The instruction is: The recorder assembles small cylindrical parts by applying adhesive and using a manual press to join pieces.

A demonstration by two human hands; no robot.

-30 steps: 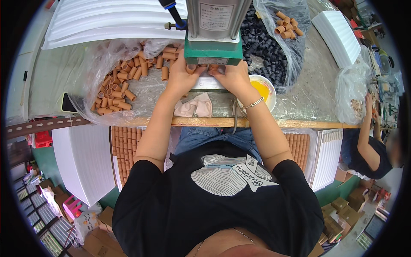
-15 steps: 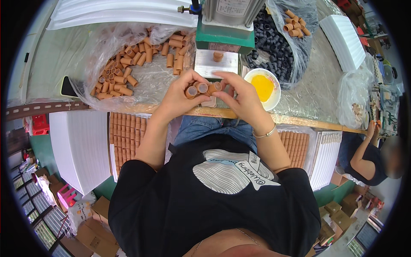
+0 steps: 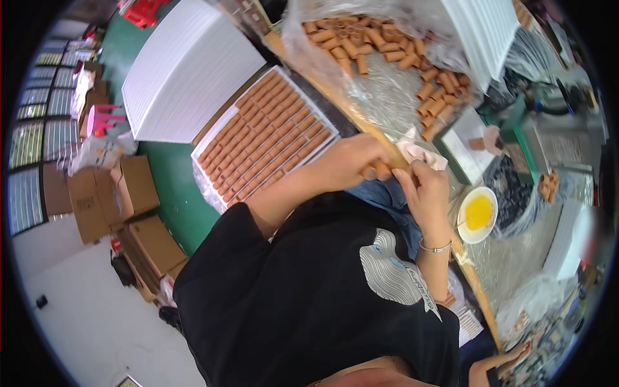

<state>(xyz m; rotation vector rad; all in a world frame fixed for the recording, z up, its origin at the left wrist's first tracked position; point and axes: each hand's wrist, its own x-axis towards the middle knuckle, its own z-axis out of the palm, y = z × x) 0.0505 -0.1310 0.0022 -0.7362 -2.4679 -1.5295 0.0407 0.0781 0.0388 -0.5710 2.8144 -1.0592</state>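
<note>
My left hand (image 3: 358,157) is closed around a few short orange-brown tubes (image 3: 382,170), their ends showing past its fingers; the rest of them is hidden in the grip. Close beside them, my right hand (image 3: 427,193) has its fingers curled in and its thumb near the tube ends. Whether anything is inside that curl does not show. Both hands are at the wooden table edge (image 3: 474,274), above my lap. A crumpled pale cloth (image 3: 422,153) lies just behind the fingers.
Left of my hands, a white tray (image 3: 312,157) holds rows of tubes, beside stacked white sheets (image 3: 187,77). Loose tubes (image 3: 351,48) lie on plastic film. A green-and-grey press (image 3: 516,145), a bowl of yellow liquid (image 3: 478,215) and black parts (image 3: 506,193) stand right. Another person's hand (image 3: 516,353) shows lower right.
The view has swung to the left, bringing the tube tray fully into sight. My left hand still grips tubes; my right hand's fingers have curled in beside them.
</note>
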